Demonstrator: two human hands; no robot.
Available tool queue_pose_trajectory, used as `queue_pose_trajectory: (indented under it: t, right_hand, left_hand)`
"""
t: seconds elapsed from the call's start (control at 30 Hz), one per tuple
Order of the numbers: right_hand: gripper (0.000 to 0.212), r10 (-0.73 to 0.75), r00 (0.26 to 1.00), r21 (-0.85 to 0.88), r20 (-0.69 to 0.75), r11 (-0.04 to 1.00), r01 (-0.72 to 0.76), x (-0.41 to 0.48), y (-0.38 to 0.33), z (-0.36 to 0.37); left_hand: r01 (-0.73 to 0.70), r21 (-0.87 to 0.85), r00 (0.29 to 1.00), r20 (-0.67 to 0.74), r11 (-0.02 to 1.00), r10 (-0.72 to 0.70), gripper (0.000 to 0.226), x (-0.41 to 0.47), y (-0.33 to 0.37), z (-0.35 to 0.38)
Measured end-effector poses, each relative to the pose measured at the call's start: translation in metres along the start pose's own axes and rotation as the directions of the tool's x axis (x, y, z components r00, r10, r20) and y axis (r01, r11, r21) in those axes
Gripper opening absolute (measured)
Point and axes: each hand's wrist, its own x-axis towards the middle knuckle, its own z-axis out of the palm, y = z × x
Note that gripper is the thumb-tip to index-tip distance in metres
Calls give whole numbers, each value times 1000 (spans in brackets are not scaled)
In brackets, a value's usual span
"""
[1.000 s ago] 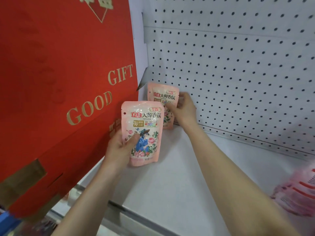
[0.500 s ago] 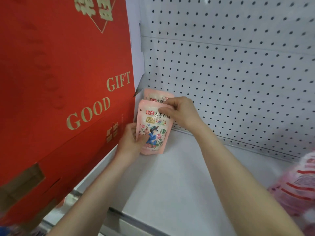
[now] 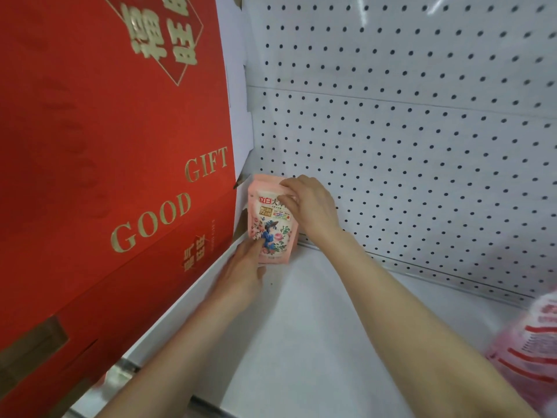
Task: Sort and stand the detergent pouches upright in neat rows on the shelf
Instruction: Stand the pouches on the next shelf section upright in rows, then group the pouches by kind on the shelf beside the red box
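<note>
Upright pouch (image 3: pixel 272 227) in shelf (image 3: pixel 316 327) corner, bare shelf rightward

Pink pouch (image 3: pixel 272 227) is held upright in the shelf's (image 3: pixel 316 327) back-left corner, beside the red gift box (image 3: pixel 105 176). Its top edge is pinched by the right hand (image 3: pixel 310 206); its lower front is pressed by the left hand (image 3: pixel 244 270). A second pouch (image 3: pixel 265 178) is seen just behind it, probably touching. Blurred pink packaging (image 3: pixel 530 342) is visible at far right.
</note>
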Motion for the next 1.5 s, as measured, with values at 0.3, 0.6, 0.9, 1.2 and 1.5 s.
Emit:
queue_pose_trajectory:
  t: [0.3,0.6,0.9,1.2,1.5]
  right_hand:
    - [48,73,997,-61,7,995,-73,-59,-2,-41]
    - [37,262,960,-170,-101,946,-276,-231,-52,-138]
    - [23,519,770,-122,-371,795,-595,-417,-75,-222]
    - [26,668,560,1,-489,643,-766,-485,-9,-296]
    - [33,572,750,-6,-333,794,-608,-485,74,-335]
  left_hand:
    - [9,7,997,73,1000,-9,61,-16,6,-5]
    - [-318,-173,945,24,932,326,35,-88,51,-1]
    - [-561,-403,781,33,723,624,27,-207,132,38]
    - [-581,-458,714,111,673,691,53,-263,233,101]
    - [-423,-404,883,19,811,469,73,-265,332,179]
